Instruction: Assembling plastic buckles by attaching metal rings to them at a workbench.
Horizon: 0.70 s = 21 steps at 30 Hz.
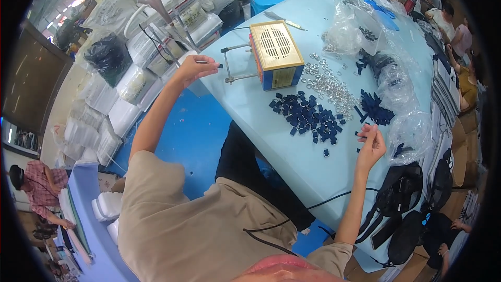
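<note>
My left hand (pixel 197 69) is raised at the table's left edge, pinching a small dark webbing piece (pixel 220 66). The piece is close to two metal rods (pixel 228 65) that stick out of a blue and gold box (pixel 276 47) with slotted vents. Whether it touches them, I cannot tell. Over the table's right side, my right hand (pixel 371 146) has its fingertips closed on another small dark webbing piece (pixel 360 134). Between the hands lies a pile of navy webbing tabs (pixel 308 117), some showing metal rings. Loose silver metal rings (pixel 330 87) and short navy webbing strips (pixel 377 108) lie beyond.
Clear plastic bags (pixel 355 26) lie along the far and right parts of the pale blue table (pixel 284 156). A knife (pixel 287 21) lies behind the box. Black backpacks (pixel 402 190) sit by the right edge, wrapped bundles (pixel 104 94) at left. Other people work further away.
</note>
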### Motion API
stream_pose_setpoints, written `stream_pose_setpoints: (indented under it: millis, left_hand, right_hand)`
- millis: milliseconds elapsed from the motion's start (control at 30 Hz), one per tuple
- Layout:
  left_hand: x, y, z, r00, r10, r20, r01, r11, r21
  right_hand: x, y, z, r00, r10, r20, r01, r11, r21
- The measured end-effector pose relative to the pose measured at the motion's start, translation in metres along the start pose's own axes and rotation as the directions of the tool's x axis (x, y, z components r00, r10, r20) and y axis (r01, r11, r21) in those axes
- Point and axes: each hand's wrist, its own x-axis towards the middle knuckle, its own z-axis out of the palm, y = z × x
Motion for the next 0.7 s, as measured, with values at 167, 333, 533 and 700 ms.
stream_pose_setpoints:
  millis: [167,333,533,700]
  left_hand:
    - [-0.006,0.008,0.018,0.999,-0.032,0.024,0.032,0.999,0.032]
    - [-0.009,0.01,0.022,0.999,-0.042,0.013,0.042,0.998,0.052]
    - [-0.007,0.007,0.024,1.0,-0.017,0.015,0.016,0.999,0.038]
    - [-0.012,0.006,0.035,0.997,0.076,-0.017,-0.072,0.982,0.175]
  right_hand:
    - [0.001,0.0,0.001,0.999,0.004,0.037,-0.003,1.0,-0.014]
    - [0.0,-0.002,0.001,0.999,-0.008,0.049,0.009,1.0,-0.026]
    - [-0.002,-0.004,0.004,0.999,-0.011,0.043,0.013,0.999,-0.036]
    - [-0.002,-0.006,0.002,0.999,-0.018,0.048,0.02,0.999,-0.046]
